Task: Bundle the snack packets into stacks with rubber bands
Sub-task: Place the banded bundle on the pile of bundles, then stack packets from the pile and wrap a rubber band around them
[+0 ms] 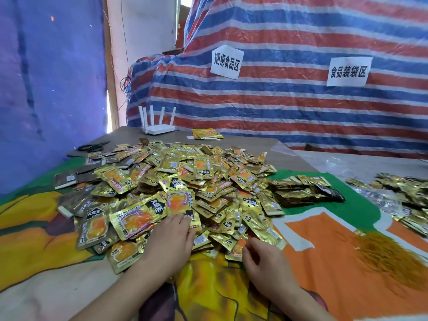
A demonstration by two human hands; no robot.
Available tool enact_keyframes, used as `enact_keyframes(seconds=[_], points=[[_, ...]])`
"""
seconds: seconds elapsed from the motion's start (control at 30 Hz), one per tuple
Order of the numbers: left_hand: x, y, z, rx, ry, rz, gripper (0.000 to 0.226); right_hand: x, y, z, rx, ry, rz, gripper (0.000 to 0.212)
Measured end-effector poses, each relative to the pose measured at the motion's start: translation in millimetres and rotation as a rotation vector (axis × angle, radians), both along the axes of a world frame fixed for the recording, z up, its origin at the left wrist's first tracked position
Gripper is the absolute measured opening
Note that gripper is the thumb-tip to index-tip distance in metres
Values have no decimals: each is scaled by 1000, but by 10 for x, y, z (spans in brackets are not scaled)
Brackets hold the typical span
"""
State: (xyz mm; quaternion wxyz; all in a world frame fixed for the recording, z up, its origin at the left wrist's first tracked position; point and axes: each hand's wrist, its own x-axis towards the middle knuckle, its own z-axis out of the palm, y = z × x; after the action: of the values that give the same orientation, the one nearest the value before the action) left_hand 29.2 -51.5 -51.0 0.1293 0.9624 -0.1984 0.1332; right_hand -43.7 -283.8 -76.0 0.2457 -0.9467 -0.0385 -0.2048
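A big heap of gold snack packets with orange and black print covers the middle of the table. My left hand lies on the near edge of the heap, its fingers reaching onto a gold packet that stands slightly raised. My right hand sits at the heap's near right edge, fingers curled at the packets there; whether it holds one is hidden. A heap of orange rubber bands lies on the cloth to the right. Banded stacks of packets lie right of the heap.
A colourful printed cloth covers the table. A white router and a small packet stack sit at the far edge. Black scissors lie far left. More packets and clear bags are at the right. Striped tarp hangs behind.
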Motion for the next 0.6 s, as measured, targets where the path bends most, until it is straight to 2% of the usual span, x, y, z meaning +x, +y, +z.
enact_keyframes(seconds=[0.13,0.27,0.4,0.53,0.6], points=[[31,16,143,-60,-17,70,39,110,-15,165,-93,44,8,20],[232,-75,391,-11,77,275,50,507,50,623,-338,-16,135,9],[428,-229,511,52,248,377,74,1057,145,1007,-612,-3,214,24],[500,-259,509,-15,302,371,78,1496,195,1117,-761,80,194,44],[494,-219,498,-22,320,383,87,1623,195,1075,-826,129,189,51]])
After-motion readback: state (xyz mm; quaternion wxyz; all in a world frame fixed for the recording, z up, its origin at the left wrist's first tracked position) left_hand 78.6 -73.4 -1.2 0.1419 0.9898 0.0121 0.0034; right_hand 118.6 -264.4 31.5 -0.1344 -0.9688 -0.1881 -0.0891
